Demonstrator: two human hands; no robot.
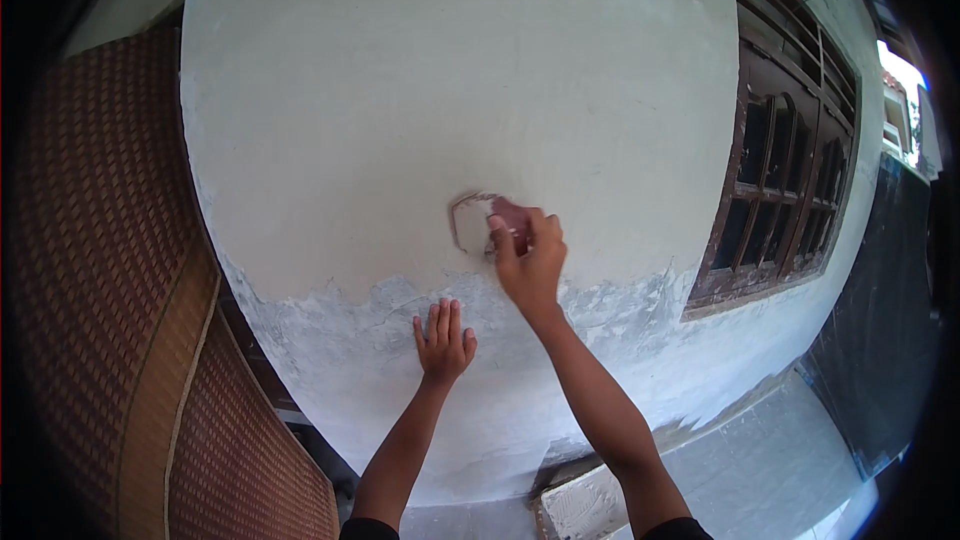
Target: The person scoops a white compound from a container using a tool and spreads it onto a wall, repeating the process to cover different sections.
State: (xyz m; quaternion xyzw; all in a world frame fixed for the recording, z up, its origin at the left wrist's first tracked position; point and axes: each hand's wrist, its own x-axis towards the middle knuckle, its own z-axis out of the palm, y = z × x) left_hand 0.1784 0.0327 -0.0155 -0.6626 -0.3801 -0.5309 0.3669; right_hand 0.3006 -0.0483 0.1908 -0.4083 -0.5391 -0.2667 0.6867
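Note:
A pale plastered wall (400,110) fills the middle of the view, with a rough whitish-grey band (610,315) across its lower part. My right hand (532,262) is closed on a piece of reddish-brown sandpaper (513,220), pinched between thumb and fingers against the wall. Just left of the thumb shows a pale patch (470,225) with a brown, angular edge. Lower and to the left, my left hand (443,342) lies flat on the rough band, fingers pointing up and slightly spread, holding nothing.
A brown wooden window (775,180) is set in the wall at right. Woven panels (110,200) stand along the left. Below, near my right forearm, sits a shallow container (582,505) with whitish material. A dark sheet (875,320) hangs at far right.

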